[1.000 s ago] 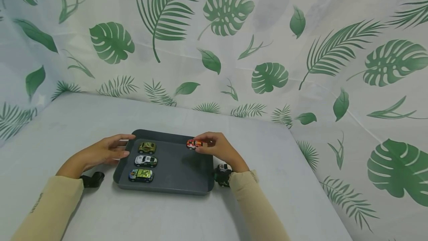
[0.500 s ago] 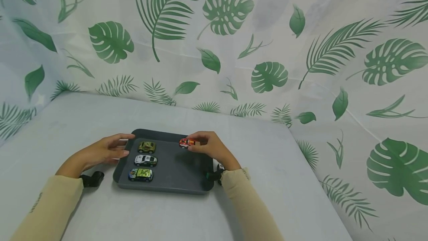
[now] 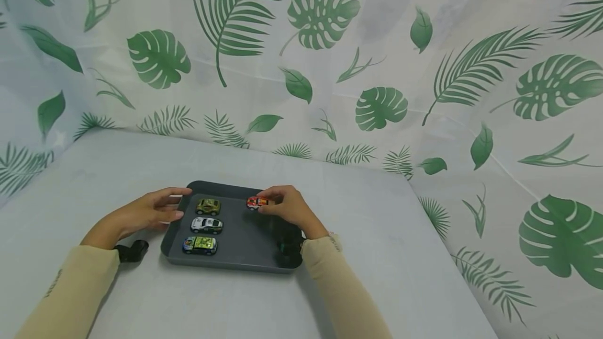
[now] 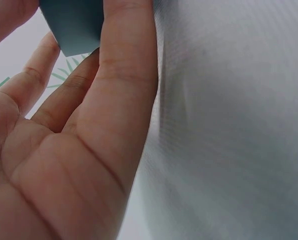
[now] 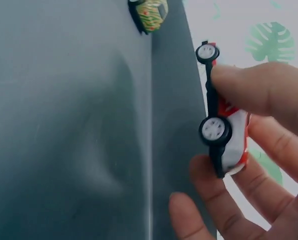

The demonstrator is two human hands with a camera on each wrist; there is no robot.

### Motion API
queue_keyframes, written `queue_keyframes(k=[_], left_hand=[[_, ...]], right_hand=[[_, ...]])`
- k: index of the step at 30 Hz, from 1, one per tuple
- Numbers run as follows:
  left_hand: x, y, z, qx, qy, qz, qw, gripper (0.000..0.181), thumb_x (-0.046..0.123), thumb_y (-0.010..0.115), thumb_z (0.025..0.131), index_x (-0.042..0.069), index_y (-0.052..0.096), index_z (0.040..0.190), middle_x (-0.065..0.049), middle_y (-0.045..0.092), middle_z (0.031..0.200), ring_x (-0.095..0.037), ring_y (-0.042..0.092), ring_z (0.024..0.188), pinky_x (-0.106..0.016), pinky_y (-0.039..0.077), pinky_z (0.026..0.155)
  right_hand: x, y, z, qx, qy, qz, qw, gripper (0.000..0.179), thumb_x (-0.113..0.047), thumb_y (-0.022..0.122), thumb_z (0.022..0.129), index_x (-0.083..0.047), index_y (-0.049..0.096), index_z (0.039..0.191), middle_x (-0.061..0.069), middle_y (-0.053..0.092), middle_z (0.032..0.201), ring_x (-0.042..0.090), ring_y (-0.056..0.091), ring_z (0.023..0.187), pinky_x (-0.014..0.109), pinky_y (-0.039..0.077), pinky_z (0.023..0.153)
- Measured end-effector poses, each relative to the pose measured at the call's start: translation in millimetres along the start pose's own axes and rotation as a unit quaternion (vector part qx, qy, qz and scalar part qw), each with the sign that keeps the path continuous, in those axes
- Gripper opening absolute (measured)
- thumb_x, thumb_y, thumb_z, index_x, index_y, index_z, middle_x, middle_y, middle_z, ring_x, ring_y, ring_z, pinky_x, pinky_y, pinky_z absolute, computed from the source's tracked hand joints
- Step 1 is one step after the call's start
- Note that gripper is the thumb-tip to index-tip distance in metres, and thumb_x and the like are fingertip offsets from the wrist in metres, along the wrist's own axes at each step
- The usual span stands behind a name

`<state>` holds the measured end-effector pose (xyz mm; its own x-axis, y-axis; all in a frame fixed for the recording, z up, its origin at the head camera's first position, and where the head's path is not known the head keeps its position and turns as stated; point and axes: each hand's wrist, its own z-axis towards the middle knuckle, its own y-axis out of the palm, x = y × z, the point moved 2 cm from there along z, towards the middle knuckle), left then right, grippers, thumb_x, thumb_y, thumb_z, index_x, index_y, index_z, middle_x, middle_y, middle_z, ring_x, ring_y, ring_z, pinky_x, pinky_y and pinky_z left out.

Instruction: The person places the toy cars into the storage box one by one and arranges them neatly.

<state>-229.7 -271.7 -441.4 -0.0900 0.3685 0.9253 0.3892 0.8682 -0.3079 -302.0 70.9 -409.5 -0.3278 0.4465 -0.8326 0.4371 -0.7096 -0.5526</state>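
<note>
My right hand pinches a red and white toy car between thumb and fingers, over the far part of a dark grey tray. In the right wrist view the toy car shows its wheels and dark underside edge. The left hand rests at the tray's left rim, its fingers fairly straight and touching the edge. Inside the tray, along its left side, stand a camouflage green toy car, a white toy car and a yellow-green toy car in a column.
A white cloth covers the table. Behind it hangs a leaf-print curtain. A black wrist camera sits beneath the left wrist; another dark one overlaps the tray's right side.
The right hand has moved left over the tray with the red and white toy car. The left hand and the three standing cars have stayed put.
</note>
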Motion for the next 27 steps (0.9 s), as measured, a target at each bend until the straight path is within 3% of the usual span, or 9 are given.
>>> queue_keyframes(k=[12,27], left_hand=[[0.7,0.4,-0.1,-0.001,-0.001,-0.003,1.0000,0.077,0.018,0.069,0.109,-0.002,0.025,0.169,-0.047,0.016,0.167,-0.063,0.039,0.148,-0.068,0.047,0.110],[0.6,0.1,0.3,-0.001,0.001,-0.005,1.0000,0.078,0.017,0.070,0.108,-0.001,0.025,0.169,-0.046,0.016,0.167,-0.063,0.037,0.149,-0.069,0.048,0.110]], right_hand=[[-5.7,12.1,9.3,0.009,0.028,-0.074,0.9968,0.031,-0.007,0.087,0.091,-0.001,0.081,0.121,0.013,0.080,0.115,0.019,0.073,0.094,0.030,0.059,0.082],[-4.4,28.2,22.7,0.010,0.050,-0.119,0.9916,0.028,-0.008,0.090,0.090,-0.005,0.083,0.117,0.009,0.081,0.112,0.021,0.074,0.098,0.034,0.059,0.088]])
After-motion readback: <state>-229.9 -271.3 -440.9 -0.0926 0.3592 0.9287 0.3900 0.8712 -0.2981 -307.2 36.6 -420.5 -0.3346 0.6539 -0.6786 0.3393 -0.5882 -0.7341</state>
